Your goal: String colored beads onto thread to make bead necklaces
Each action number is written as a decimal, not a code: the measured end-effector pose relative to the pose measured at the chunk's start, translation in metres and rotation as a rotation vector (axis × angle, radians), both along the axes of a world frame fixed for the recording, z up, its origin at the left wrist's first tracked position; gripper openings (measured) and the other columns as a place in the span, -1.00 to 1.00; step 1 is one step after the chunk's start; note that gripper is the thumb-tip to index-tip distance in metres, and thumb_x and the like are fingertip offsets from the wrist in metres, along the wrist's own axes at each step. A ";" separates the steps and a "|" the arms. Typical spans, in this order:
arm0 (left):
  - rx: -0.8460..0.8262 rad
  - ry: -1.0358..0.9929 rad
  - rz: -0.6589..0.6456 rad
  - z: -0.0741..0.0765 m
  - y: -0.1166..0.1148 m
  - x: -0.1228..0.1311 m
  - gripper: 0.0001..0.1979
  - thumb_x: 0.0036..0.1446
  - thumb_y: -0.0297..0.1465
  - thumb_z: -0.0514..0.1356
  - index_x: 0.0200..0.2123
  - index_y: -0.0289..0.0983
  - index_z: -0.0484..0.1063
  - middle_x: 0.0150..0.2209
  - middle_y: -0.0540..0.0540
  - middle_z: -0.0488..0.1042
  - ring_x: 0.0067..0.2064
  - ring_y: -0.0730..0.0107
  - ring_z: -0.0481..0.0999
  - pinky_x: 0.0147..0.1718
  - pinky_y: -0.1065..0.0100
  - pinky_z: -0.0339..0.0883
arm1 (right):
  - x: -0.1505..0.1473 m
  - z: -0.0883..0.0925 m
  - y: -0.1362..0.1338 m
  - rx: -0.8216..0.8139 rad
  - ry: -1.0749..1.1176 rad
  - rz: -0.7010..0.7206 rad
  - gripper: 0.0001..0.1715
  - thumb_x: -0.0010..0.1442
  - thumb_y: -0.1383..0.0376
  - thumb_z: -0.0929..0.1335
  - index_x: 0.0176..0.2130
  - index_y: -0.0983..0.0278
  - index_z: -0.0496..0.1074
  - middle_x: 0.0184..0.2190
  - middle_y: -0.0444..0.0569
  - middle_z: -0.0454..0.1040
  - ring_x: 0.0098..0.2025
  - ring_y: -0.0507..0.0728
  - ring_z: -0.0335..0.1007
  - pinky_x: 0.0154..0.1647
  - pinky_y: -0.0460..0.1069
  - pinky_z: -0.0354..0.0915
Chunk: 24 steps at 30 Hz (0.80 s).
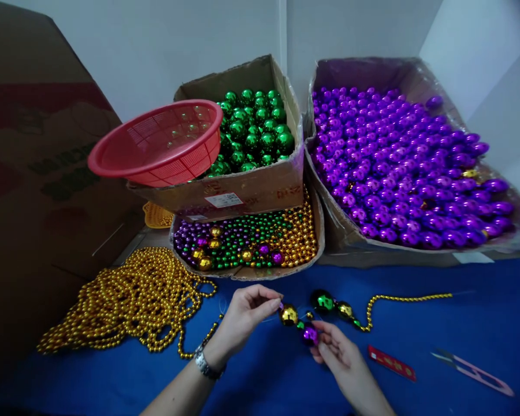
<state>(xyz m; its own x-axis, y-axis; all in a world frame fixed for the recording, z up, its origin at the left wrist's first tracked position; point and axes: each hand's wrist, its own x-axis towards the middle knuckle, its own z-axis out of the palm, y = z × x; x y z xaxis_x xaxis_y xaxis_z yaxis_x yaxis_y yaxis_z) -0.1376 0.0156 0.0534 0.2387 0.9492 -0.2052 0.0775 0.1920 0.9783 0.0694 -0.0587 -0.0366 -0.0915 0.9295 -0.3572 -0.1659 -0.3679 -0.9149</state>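
Over the blue cloth, my left hand point(253, 312), wearing a metal watch, pinches a small purple bead point(281, 306) beside a large gold ball bead point(289, 315). My right hand point(335, 349) has its fingers closed on a shiny purple ball bead point(309, 334). A small green bead point(300, 325) sits between the gold and purple balls. Just behind them lie a big green ball bead point(324, 301) and another gold ball bead point(344, 310), joined to a thin string of gold beads point(398, 297). Thin clear thread shows near my fingers, its path hard to follow.
Gold bead strands point(143, 294) are heaped at left. Behind stand a box of green balls point(260, 188), a lower box of small mixed beads point(242, 274) and a box of purple balls point(329, 214). A red basket point(156, 167), pink-handled snips point(481, 374) and a red packet point(392, 363) lie around.
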 end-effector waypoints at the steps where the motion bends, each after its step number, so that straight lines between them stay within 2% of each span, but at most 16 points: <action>1: 0.012 0.028 -0.011 -0.001 -0.002 0.002 -0.81 0.02 -0.31 0.27 -0.35 -0.34 0.50 -0.28 -0.17 0.56 -0.31 0.32 0.51 -0.31 0.35 0.38 | 0.003 -0.001 -0.001 -0.002 -0.049 0.022 -0.42 0.08 -0.01 0.37 -0.02 0.28 0.37 -0.29 -0.01 0.49 -0.29 0.13 0.47 -0.27 0.00 0.35; 4: 0.163 0.160 -0.074 0.009 -0.008 0.007 -0.84 0.05 -0.33 0.24 -0.42 -0.32 0.52 -0.31 -0.17 0.57 -0.30 0.29 0.52 -0.29 0.34 0.37 | 0.015 0.009 -0.002 0.100 -0.287 0.119 -0.51 0.17 0.04 0.30 0.03 0.21 0.36 -0.16 0.01 0.46 -0.39 0.07 0.46 -0.39 -0.04 0.35; 7: 0.355 0.236 -0.121 0.033 -0.011 0.013 -0.89 0.08 -0.37 0.22 -0.42 -0.27 0.53 -0.31 -0.13 0.56 -0.27 0.28 0.52 -0.26 0.34 0.36 | 0.025 0.040 0.006 0.285 -0.474 0.177 -0.61 0.25 0.15 0.24 0.04 0.15 0.35 -0.03 0.00 0.41 -0.43 0.03 0.42 -0.42 -0.07 0.34; 9: 0.440 0.231 -0.148 0.050 -0.012 0.018 -0.91 0.08 -0.40 0.22 -0.40 -0.24 0.53 -0.31 -0.11 0.56 -0.28 0.28 0.52 -0.26 0.35 0.37 | 0.025 0.061 0.014 0.351 -0.488 0.194 -0.61 0.28 0.18 0.21 0.08 0.14 0.32 -0.02 0.00 0.41 -0.33 0.08 0.44 -0.37 -0.06 0.36; 11: 0.495 0.215 -0.160 0.064 -0.011 0.022 -0.93 0.06 -0.42 0.23 -0.38 -0.23 0.54 -0.31 -0.11 0.57 -0.27 0.27 0.53 -0.26 0.34 0.37 | 0.019 0.077 0.022 0.464 -0.508 0.217 -0.60 0.28 0.22 0.21 0.10 0.13 0.30 -0.02 -0.01 0.42 -0.17 0.13 0.42 -0.21 -0.03 0.35; 13: 0.534 0.206 -0.132 0.075 -0.010 0.025 -0.93 0.04 -0.44 0.24 -0.38 -0.22 0.55 -0.31 -0.10 0.57 -0.27 0.26 0.53 -0.25 0.34 0.37 | 0.011 0.083 0.028 0.595 -0.530 0.255 -0.63 0.28 0.27 0.22 0.07 0.14 0.33 -0.06 -0.02 0.44 -0.10 0.14 0.39 -0.10 -0.01 0.29; 15: 0.548 0.198 -0.072 0.082 -0.010 0.026 -0.94 0.03 -0.45 0.26 -0.39 -0.22 0.55 -0.32 -0.09 0.57 -0.27 0.25 0.53 -0.25 0.33 0.38 | 0.005 0.083 0.031 0.662 -0.535 0.291 -0.68 0.30 0.29 0.20 -0.01 0.18 0.40 -0.18 -0.02 0.48 -0.16 0.12 0.40 -0.14 -0.02 0.28; 17: 0.524 0.174 -0.009 0.083 -0.010 0.025 -0.96 0.01 -0.44 0.27 -0.42 -0.22 0.55 -0.33 -0.09 0.57 -0.27 0.23 0.53 -0.26 0.31 0.39 | 0.003 0.080 0.032 0.673 -0.544 0.314 -0.70 0.31 0.31 0.17 -0.11 0.22 0.43 -0.29 -0.03 0.48 -0.27 0.09 0.40 -0.24 -0.05 0.28; 20: 0.390 0.036 0.053 0.070 -0.010 0.023 -0.90 0.06 -0.40 0.24 -0.31 -0.24 0.52 -0.26 -0.12 0.55 -0.27 0.24 0.53 -0.28 0.30 0.41 | 0.008 0.083 0.034 0.678 -0.573 0.290 -0.72 0.32 0.31 0.17 -0.18 0.24 0.44 -0.40 -0.07 0.45 -0.38 0.04 0.37 -0.32 -0.08 0.25; 22: 0.296 -0.046 -0.004 0.056 -0.009 0.025 -0.78 0.10 -0.37 0.20 -0.15 -0.24 0.46 -0.15 -0.15 0.52 -0.21 0.23 0.52 -0.24 0.29 0.42 | 0.013 0.093 0.037 0.642 -0.550 0.259 -0.73 0.32 0.28 0.17 -0.18 0.24 0.42 -0.50 -0.13 0.40 -0.45 0.01 0.34 -0.38 -0.10 0.24; 24: 0.298 -0.028 -0.156 0.041 -0.009 0.031 -0.63 0.07 -0.35 0.23 -0.02 -0.22 0.39 -0.04 -0.17 0.46 -0.09 0.19 0.47 -0.12 0.25 0.37 | 0.016 0.108 0.040 0.576 -0.449 0.224 -0.73 0.34 0.24 0.15 -0.16 0.24 0.38 -0.58 -0.20 0.32 -0.53 -0.03 0.28 -0.45 -0.12 0.22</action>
